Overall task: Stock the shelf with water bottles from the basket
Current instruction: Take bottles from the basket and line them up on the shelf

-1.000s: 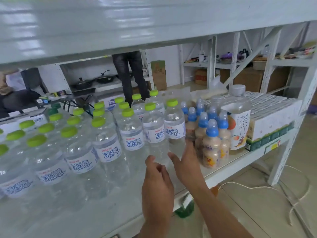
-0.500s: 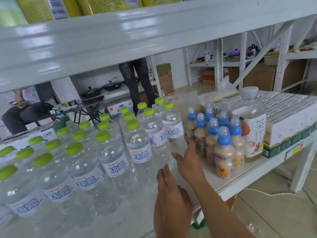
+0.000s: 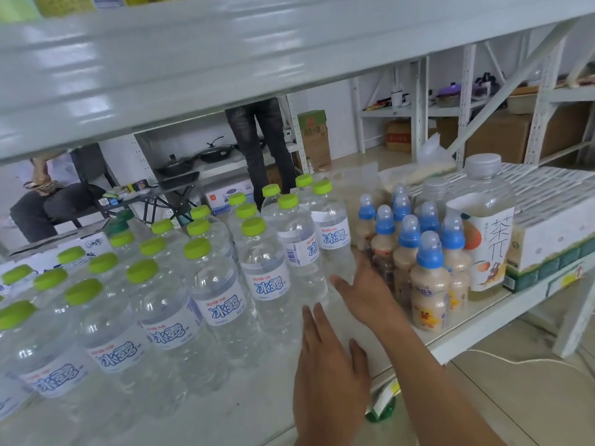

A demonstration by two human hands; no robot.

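My right hand [image 3: 365, 292] stretched out flat beside the rightmost water bottle [image 3: 335, 249], gripping nothing — left hand [image 3: 331, 368] nearer, fingers straight, empty too.

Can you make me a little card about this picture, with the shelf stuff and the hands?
Water bottles: green caps, standing in rows on the shelf
Milky drinks: blue caps, bunched right of the water
Tea bottle: tall, grey cap, right of the milky drinks
Left hand: open, flat, holding nothing
Right hand: open, fingers beside the rightmost water bottle
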